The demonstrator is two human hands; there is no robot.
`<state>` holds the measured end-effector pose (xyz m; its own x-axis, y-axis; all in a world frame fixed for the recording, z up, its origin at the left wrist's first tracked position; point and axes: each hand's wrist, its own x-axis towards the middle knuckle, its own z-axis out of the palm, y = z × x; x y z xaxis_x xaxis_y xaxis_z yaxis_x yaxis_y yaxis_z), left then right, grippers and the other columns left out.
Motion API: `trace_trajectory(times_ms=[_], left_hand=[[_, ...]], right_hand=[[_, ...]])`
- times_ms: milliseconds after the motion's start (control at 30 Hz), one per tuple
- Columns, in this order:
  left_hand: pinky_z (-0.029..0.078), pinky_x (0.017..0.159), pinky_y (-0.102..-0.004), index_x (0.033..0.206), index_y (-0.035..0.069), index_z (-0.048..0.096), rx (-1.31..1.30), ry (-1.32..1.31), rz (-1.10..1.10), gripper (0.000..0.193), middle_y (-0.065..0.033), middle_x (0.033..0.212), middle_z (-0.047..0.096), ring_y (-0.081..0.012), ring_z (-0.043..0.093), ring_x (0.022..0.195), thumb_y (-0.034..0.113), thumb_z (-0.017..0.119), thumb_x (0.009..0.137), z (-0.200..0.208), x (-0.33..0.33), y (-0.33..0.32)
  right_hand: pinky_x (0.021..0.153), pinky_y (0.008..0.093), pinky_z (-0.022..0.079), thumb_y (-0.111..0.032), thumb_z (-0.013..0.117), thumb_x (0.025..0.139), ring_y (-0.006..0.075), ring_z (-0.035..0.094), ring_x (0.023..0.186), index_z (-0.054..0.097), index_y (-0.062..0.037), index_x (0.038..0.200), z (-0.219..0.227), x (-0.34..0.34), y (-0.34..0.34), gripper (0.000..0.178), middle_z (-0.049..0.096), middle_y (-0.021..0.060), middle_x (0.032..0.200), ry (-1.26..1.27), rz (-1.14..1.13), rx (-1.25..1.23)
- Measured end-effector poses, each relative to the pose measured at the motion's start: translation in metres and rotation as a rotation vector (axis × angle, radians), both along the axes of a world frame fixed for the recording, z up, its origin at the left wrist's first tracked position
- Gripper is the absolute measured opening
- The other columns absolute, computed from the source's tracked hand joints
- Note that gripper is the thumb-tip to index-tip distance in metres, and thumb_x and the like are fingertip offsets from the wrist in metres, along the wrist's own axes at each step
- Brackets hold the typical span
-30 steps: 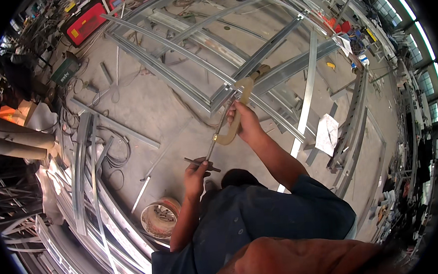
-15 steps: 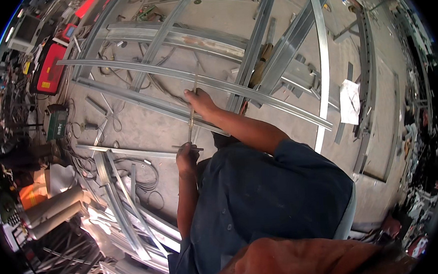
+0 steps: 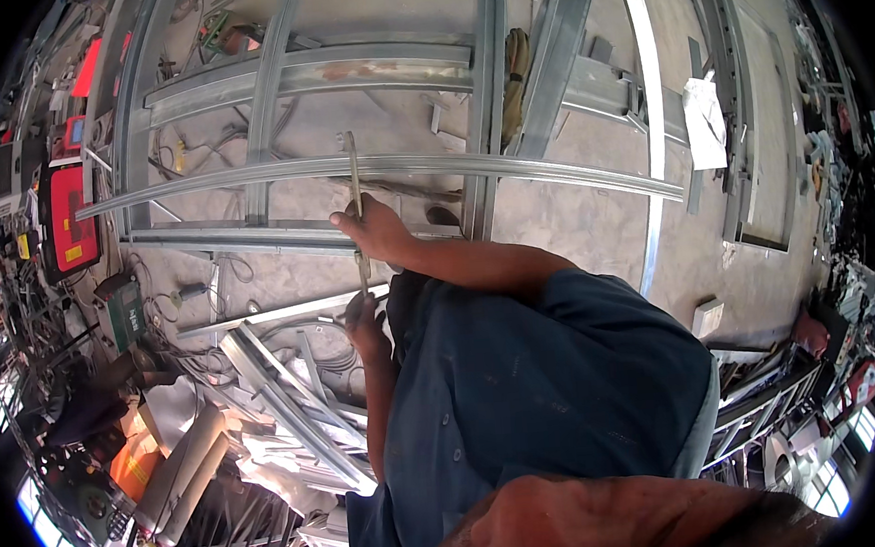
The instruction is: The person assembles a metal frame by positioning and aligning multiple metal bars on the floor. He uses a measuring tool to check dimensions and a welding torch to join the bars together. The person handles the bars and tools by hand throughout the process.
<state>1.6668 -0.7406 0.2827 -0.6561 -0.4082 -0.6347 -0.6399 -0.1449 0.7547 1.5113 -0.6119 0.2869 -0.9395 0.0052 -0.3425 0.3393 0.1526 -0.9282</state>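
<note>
A long, thin metal bar clamp (image 3: 356, 186) runs away from my body, its far end crossing a long metal channel (image 3: 551, 169). My right hand (image 3: 377, 234) is closed around the clamp's bar, close to the near rail (image 3: 245, 237) of a metal frame. Nearer to me, my left hand (image 3: 364, 323) is closed at the clamp's near end. The fingers partly hide the parts they grip. The long channel lies across the frame's uprights from left to right.
A steel frame (image 3: 375, 72) spreads over the concrete floor ahead. To the left stand a red case (image 3: 71, 221) and a green box (image 3: 119, 311). Cables (image 3: 338, 370) and loose metal profiles (image 3: 296, 418) lie at the lower left. A white sheet (image 3: 705, 125) rests at the right.
The view has turned, so the frame and long channel now look more level. Both hands keep hold of the bar clamp, which now appears more upright in the picture. The crosswise handle by my left hand no longer shows clearly.
</note>
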Motion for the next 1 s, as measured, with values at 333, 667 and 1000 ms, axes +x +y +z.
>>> trace_trajectory(times_ms=[333,667,1000], left_hand=[[0.048,0.090,-0.0379,0.127,0.005,0.059,-0.174,0.083,-0.265,0.035,-0.0130,0.120,0.067,-0.0246,0.064,0.110,0.011,0.055,0.093,-0.016,0.039,-0.043],[0.047,0.099,-0.0430,0.146,-0.003,0.036,0.224,0.245,0.286,0.060,-0.0195,0.128,0.060,-0.0290,0.059,0.115,0.023,0.057,0.097,0.009,0.029,-0.022],[0.044,0.098,-0.0333,0.159,0.010,0.008,0.167,0.371,0.357,0.092,-0.0225,0.147,0.045,-0.0267,0.050,0.128,-0.001,0.065,0.088,0.096,0.000,0.027]], right_hand=[[0.068,0.0441,0.050,-0.053,0.060,0.094,0.0318,0.065,0.071,0.055,-0.0003,0.091,0.012,0.009,-0.004,0.053,0.063,0.0151,0.072,-0.213,-0.091,-0.248],[0.065,0.0379,0.049,-0.051,0.060,0.095,0.0212,0.062,0.069,0.054,-0.0017,0.092,0.013,0.016,0.023,0.050,0.061,0.0101,0.072,-0.141,-0.051,-0.203],[0.067,0.0329,0.051,-0.047,0.062,0.097,0.0171,0.058,0.075,0.051,-0.0061,0.102,0.053,0.005,0.036,0.042,0.054,0.0032,0.090,-0.353,-0.181,-0.754]])
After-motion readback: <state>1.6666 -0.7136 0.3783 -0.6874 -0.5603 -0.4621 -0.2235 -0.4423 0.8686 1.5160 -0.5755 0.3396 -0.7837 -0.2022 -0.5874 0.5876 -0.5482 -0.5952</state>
